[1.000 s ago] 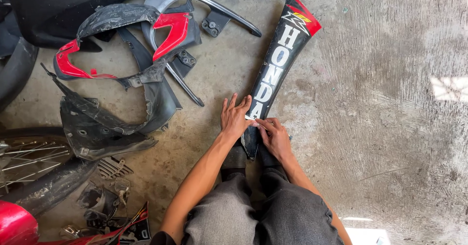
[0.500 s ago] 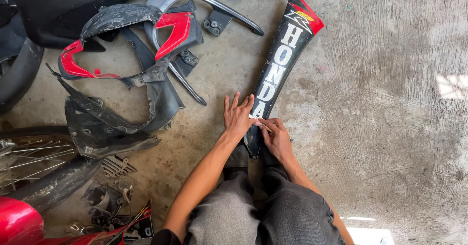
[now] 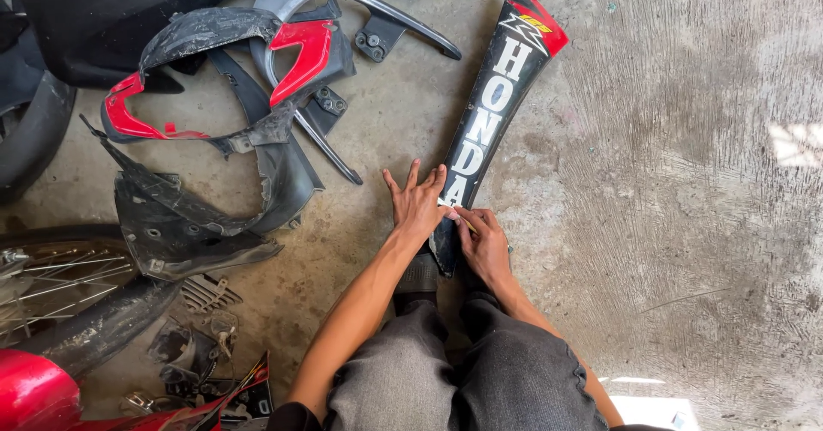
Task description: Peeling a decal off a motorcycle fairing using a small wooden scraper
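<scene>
Item: long, tapering black plastic motorcycle body panel [image 3: 493, 122] with a red and yellow tip and white lettering along its length, lying flat on the rough grey concrete floor [image 3: 686, 182]. Its long axis runs on a diagonal, from the narrow near end between the person's knees up and away to the right, where the broad red tip is the farthest point. Both hands sit at the near end of the panel. The left hand [image 3: 417, 204] lies flat with fingers spread, palm on the floor just left of the panel and the fingertips reaching onto its left edge; it grips nothing, only presses. The right hand [image 3: 484, 242] rests on the panel's near end, just right of the left hand, fingers drawn together and pinching at a small yellowish bit at the lower edge of the lettering; what that bit is cannot be told at this size. The two hands touch or nearly touch at the fingertips. The right hand is the nearer to the lettering's edge; the rest of the panel lies up and to the right of both hands. Left of the panel, well apart: a heap of black and red plastic fairing pieces [image 3: 223, 131] with a grey curved metal grab rail [image 3: 360, 2]. Farther left of the panel: a spoked wheel [image 3: 51, 281].
</scene>
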